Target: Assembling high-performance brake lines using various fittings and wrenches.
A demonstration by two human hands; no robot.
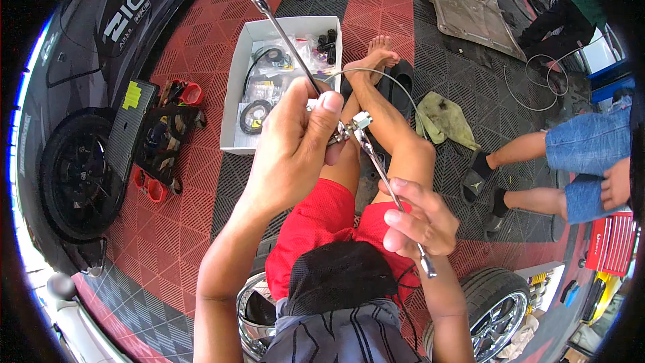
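Observation:
In front of my lap, my left hand (290, 140) grips a long chrome wrench (289, 42) pointing up and away to the left. At its fingertips is a small metal hose fitting (361, 120) with a silver hex end. A second chrome wrench (377, 167) has its far end at that fitting and slants down to the right. The fingers of my right hand (424, 220) are closed around this wrench's shaft, and its near end sticks out below them. A thin grey hose (396, 83) curves away from beside my left hand. My left fingers partly hide the joint.
Beyond my hands stands a white box (232, 104) of bagged parts and coiled black line. A tool case (161, 134) lies left, beside a dark car (141, 40). A cloth (443, 119), a person in denim shorts (584, 144) and a wheel (494, 309) are at right.

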